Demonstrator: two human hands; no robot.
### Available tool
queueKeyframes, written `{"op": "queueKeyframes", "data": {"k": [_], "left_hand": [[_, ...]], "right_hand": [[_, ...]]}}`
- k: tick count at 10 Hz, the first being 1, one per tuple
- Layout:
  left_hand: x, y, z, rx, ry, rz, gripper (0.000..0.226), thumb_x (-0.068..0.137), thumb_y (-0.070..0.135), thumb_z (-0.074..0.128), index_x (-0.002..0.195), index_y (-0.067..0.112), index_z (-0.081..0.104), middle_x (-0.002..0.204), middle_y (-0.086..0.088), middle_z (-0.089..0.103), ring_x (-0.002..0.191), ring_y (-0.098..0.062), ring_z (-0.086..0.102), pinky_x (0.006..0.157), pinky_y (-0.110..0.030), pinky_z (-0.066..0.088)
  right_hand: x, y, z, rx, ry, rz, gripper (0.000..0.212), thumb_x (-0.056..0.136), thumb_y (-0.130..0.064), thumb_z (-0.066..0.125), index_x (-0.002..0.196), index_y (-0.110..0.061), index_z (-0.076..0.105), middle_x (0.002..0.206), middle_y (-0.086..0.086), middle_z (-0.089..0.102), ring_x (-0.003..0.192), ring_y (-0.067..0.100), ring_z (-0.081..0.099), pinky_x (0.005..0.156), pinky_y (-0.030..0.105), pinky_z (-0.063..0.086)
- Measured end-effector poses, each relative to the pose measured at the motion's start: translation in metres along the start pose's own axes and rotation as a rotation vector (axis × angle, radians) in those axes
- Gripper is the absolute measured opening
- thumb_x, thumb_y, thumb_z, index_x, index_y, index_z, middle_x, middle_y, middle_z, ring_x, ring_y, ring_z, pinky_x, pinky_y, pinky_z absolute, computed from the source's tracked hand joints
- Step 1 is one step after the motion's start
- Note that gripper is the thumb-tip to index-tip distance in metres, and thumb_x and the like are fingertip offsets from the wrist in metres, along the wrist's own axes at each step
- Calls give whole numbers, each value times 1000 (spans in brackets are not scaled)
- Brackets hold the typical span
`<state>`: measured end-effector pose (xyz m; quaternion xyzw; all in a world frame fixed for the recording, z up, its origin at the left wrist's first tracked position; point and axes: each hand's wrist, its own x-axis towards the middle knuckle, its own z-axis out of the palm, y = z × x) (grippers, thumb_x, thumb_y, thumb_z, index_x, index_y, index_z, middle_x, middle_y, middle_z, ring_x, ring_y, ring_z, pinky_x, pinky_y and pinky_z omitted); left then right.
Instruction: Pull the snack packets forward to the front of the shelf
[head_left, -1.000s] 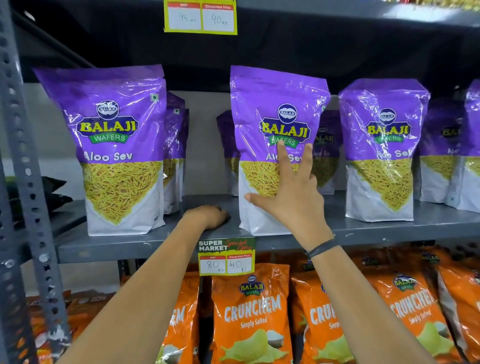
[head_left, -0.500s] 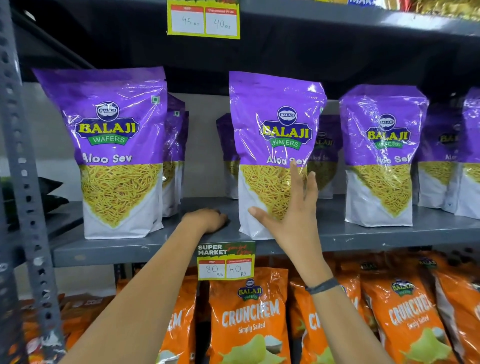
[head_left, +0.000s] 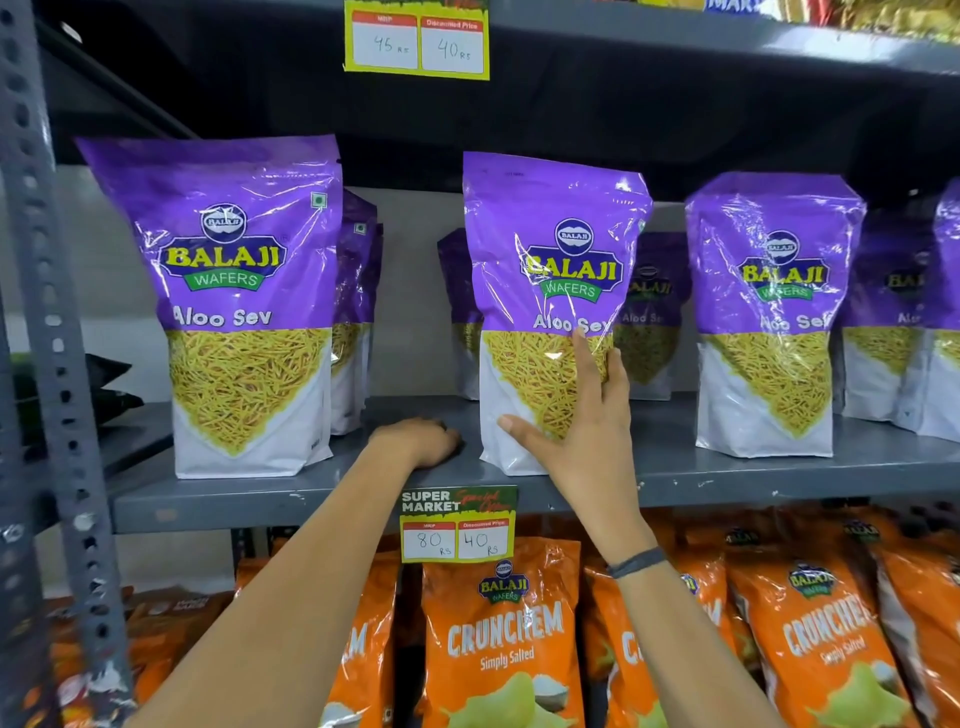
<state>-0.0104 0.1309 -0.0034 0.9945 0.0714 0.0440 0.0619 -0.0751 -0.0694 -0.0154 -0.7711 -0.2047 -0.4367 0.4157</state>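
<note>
Squaring up the middle Aloo Sev packet (head_left: 550, 291) with my flat, unclenched right hand (head_left: 582, 436), left hand (head_left: 421, 441) curled on the shelf (head_left: 234, 499); next I'd fetch packets behind.

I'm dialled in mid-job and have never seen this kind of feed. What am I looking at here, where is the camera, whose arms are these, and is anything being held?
There is no machine here: these are a person's two bare arms, filmed by one wide-angle camera worn on the head, looking forward and down. The grey metal shelf carries upright purple Aloo Sev packets, some at the front edge, others further back. The right hand lies open and flat against the front of the middle packet, fingers spread, not closed around it. The left hand rests curled on the bare shelf beside that packet, with nothing visible in it. Below hangs a price tag, and orange Crunchem packets fill the lower shelf.
</note>
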Motion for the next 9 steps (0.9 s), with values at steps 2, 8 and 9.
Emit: {"op": "queueKeyframes", "data": {"k": [2,8,9], "left_hand": [[-3,0,0,-9,2,8,57,97,44,23,143,17,44,155,-12,40,138,-30,42,114,-48,33],[-9,2,-4,-26,12,15,58,96,43,24,144,17,44,155,-11,40,139,-30,42,115,-49,33],[-9,3,-4,-51,65,-1,54,96,41,28,137,12,50,148,-16,48,132,-33,47,111,-48,37]], "right_hand": [[1,0,4,-20,7,0,101,69,-61,68,150,-30,16,156,20,14,143,38,16,109,52,31],[4,0,10,-19,-17,25,101,72,-60,69,150,-32,11,158,18,10,145,36,11,110,53,29],[-1,1,5,107,43,44,98,74,-52,70,149,-30,10,158,16,9,147,31,11,112,50,29]]}}
